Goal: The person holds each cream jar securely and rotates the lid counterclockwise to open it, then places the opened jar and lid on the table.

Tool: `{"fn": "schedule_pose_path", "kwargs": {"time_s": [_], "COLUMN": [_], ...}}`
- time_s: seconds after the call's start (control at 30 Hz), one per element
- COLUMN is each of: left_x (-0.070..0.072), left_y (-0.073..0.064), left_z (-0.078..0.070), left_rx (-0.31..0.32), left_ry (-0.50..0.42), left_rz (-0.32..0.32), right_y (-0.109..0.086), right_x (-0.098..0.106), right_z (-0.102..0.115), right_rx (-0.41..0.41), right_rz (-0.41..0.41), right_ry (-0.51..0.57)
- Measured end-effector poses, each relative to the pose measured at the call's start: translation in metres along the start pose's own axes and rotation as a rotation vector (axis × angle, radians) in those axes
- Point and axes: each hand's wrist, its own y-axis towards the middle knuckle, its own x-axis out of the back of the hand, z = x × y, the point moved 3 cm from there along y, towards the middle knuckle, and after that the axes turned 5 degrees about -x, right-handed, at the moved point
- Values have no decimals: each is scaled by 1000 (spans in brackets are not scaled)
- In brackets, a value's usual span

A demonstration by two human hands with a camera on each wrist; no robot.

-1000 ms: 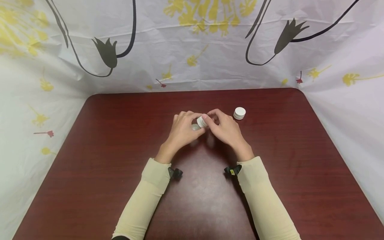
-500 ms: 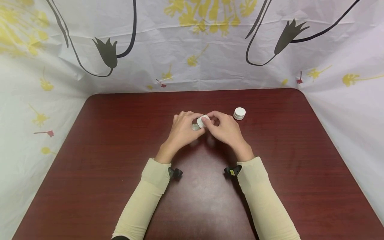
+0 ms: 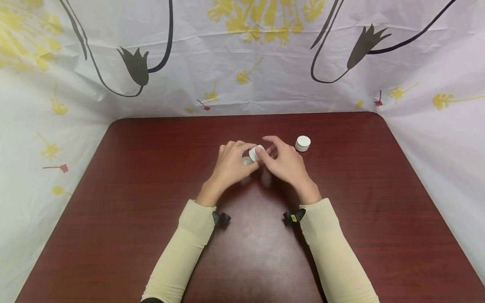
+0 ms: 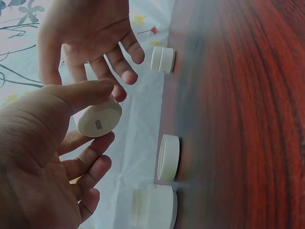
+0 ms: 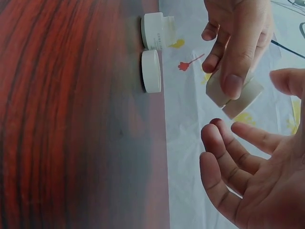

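Observation:
My left hand [image 3: 234, 163] pinches a small white lidded jar [image 4: 101, 119] between thumb and fingers, above the table and tilted. Dark print marks the jar's base in the left wrist view. Facing it, my right hand [image 3: 283, 162] has its fingers loosely spread around the jar's lid end [image 5: 244, 99]; in the right wrist view gaps show between its fingertips and the jar. Under the left hand, a white screw lid [image 4: 169, 157] lies on the table, hollow side up. Beside that lid stands an uncapped white jar [image 4: 159, 207], hidden in the head view by the left hand.
Another capped white jar [image 3: 302, 143] stands on the dark red wooden table [image 3: 242, 252], to the right of and beyond the right hand. A white sheet with flower prints [image 3: 242, 59] hangs behind the table and along both sides.
The right hand's fingers have turned about the jar's lid end, and its index finger has since lifted away from it. The left hand stays nearly still, holding the jar.

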Motion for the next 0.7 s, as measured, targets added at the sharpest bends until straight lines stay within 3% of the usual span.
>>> {"fn": "schedule_pose_path", "kwargs": {"time_s": [0.27, 0.7], "left_x": [1, 1], "left_y": [1, 0], "left_z": [-2, -1], "left_rx": [4, 10], "left_ry": [-1, -12], "left_rz": [13, 19], "right_y": [0, -2], "right_x": [1, 1], "right_z": [-1, 3], "right_rx": [-20, 18], "right_rz": [-41, -13], "right_ry": [-13, 0]}}
